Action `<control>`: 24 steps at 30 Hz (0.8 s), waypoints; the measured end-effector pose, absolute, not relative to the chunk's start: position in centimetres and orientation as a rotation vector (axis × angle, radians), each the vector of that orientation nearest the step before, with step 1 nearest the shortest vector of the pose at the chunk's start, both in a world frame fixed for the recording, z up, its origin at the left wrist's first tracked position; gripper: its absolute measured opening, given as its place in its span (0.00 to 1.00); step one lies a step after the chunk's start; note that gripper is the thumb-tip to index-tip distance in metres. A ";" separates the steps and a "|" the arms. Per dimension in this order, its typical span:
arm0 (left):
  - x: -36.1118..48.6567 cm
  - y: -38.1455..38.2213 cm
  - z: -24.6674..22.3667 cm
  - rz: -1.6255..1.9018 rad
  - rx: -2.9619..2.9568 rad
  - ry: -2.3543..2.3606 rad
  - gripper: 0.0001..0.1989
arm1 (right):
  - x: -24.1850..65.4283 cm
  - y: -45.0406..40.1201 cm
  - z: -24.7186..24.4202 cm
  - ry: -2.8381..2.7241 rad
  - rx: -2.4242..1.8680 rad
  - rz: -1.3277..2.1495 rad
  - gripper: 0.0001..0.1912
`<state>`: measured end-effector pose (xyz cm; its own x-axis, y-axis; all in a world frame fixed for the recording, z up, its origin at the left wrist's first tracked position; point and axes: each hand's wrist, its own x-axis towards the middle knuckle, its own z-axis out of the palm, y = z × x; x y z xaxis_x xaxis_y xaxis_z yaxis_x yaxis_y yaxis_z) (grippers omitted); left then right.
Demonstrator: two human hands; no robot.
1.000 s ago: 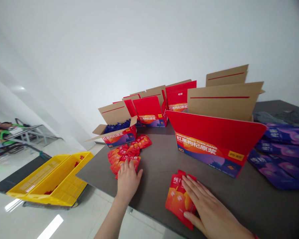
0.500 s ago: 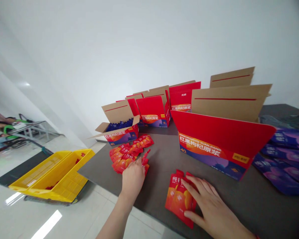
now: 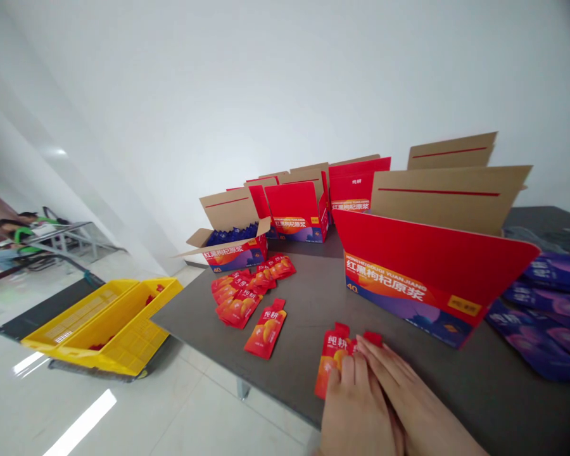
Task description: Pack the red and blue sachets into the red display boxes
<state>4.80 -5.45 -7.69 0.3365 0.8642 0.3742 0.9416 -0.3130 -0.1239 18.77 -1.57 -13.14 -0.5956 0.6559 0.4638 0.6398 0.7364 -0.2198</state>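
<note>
The dark bench (image 3: 304, 304), flat and matt, is the broadest surface here and bears all that I handle. On it stands the nearest carton (image 3: 408, 269), a box of stiff board, smooth printed red outside and plain brown on the raised rear flap. Just beside it on the right lie purple pouches (image 3: 541, 320), flat and overlapping, with a sheen. To the left, a fan of red pouches (image 3: 241, 307) spreads over the bench. My hands meet near the front edge, above the near set of pouches (image 3: 329, 358): the left hand (image 3: 358, 402) with fingers bent, the right hand (image 3: 411, 389) with fingers straight and close together. I cannot tell whether either grip pinches the set or merely presses it, as the undersides are hidden. I judge these pouches light, soft and rather slippery, apt to slide over one another; they are best taken by both long edges, without squeezing the filled middle. Their film looks glossy and slightly creased. Smallest, the lone red pouch (image 3: 266, 329) lies flat between the two groups: an oblong body narrowing to a short neck, a handy place to pinch.
</note>
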 end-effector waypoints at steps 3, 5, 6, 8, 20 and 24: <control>3.8 -6.3 -11.1 -0.536 -2.298 -1.447 0.35 | 19.0 -1.2 -14.9 -2.447 -0.992 0.038 0.42; 2.6 -6.7 -12.9 -0.589 -2.279 -1.300 0.32 | 19.0 -1.1 -15.2 -2.466 -1.023 -0.021 0.42; 2.2 -6.8 -13.6 -0.593 -2.263 -1.236 0.29 | 19.0 -1.2 -15.0 -2.464 -1.038 -0.063 0.42; 1.6 -6.9 -14.1 -0.605 -2.236 -1.159 0.23 | 18.7 -1.5 -14.4 -2.445 -1.047 -0.148 0.41; -9.6 -1.3 -3.9 -0.415 -1.975 -2.298 0.29 | 18.3 -2.9 -12.1 -2.474 -0.989 -0.151 0.32; -12.1 1.0 -4.8 -0.258 -1.837 -2.572 0.38 | 18.1 -2.9 -11.7 -2.457 -1.096 0.033 0.29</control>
